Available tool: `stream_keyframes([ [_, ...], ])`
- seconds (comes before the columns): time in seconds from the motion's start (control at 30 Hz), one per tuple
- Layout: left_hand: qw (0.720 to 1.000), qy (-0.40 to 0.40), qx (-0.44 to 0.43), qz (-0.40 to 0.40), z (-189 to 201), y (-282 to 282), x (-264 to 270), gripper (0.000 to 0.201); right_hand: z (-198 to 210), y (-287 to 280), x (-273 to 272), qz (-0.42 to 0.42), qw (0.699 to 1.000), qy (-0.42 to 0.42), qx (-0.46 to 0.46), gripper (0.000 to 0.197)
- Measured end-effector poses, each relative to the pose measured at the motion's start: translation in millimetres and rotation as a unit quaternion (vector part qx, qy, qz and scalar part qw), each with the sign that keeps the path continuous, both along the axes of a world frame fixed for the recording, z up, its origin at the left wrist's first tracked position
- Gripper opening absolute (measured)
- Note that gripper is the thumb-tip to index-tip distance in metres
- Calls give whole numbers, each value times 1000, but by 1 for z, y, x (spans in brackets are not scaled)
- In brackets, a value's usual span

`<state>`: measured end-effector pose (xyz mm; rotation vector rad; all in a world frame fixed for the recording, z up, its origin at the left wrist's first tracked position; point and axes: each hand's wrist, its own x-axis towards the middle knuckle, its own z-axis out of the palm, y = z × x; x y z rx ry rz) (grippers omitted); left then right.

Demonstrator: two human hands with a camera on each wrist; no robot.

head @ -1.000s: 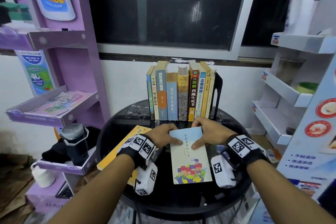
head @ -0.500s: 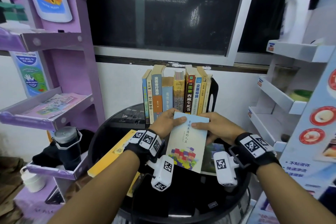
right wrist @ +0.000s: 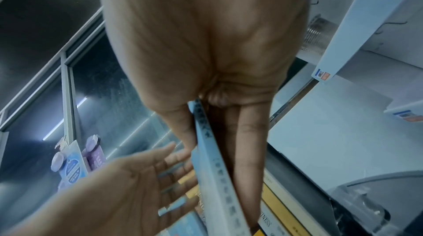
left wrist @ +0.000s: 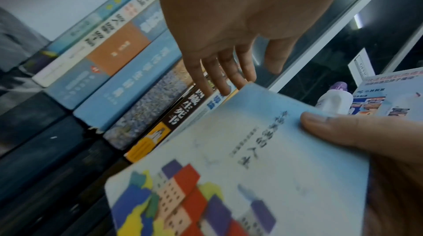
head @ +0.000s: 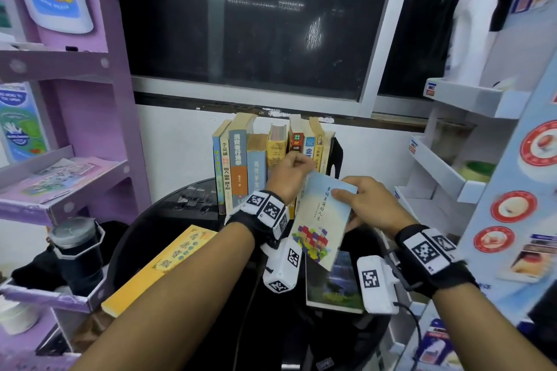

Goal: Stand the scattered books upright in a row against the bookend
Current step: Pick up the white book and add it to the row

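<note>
Head view: your right hand (head: pixel 366 205) pinches the pale blue book (head: pixel 324 221) by its upper right corner, thumb on the cover and fingers behind; the book is off the round black table (head: pixel 168 220), its long axis tilted, top edge leaning toward the row of upright books (head: pixel 262 159); that row stands against the black bookend (head: pixel 337 156) at its right end. Your left hand (head: pixel 287 173) reaches up to the row's spines just beside the book's top left corner; whether it grips anything there cannot be told from this view. A yellow book (head: pixel 162 265) and a dark landscape-cover book (head: pixel 333 283) lie flat on the table, not yet stood.

Left wrist view: your left hand's fingers (left wrist: pixel 219 75) are straight and close together, tips against the spines near the dark-spined volume (left wrist: pixel 181 111); they hold nothing; the thumb of your right hand (left wrist: pixel 338 129) presses on the blue cover.

Right wrist view: the pale blue book is seen edge-on, clamped between thumb and fingers; your left palm lies spread beside it.

Judgement: the row lies ahead and slightly left of the grip; the right hand alone carries the book, so it must bring the long axis vertical while the left hand parts or steadies the spines.
</note>
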<state>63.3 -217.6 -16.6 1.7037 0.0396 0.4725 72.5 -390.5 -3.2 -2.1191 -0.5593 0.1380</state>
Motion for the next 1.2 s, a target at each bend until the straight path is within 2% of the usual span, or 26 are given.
stream_keyframes([
  [0.13,994,-70,10,87,27,-4,17,14,1,-6,11,-47,996,-66,-32,17],
  [0.23,985,-105,58,121,42,-4,30,19,-2,-7,22,-77,989,-101,-73,19],
  [0.4,965,-94,188,155,46,-2,58,31,-6,-5,42,-112,981,-119,-103,20],
  [0.5,954,-76,234,173,43,1,72,35,-8,-2,54,-132,976,-127,-114,21],
  [0.7,932,-46,323,158,36,8,90,40,-14,8,73,-164,965,-138,-149,26],
  [0.9,886,-69,426,167,21,15,101,47,-27,27,86,-165,964,-154,-140,24],
  [1.2,870,-124,442,180,13,24,101,44,-39,47,103,-142,975,-128,-111,25],
])
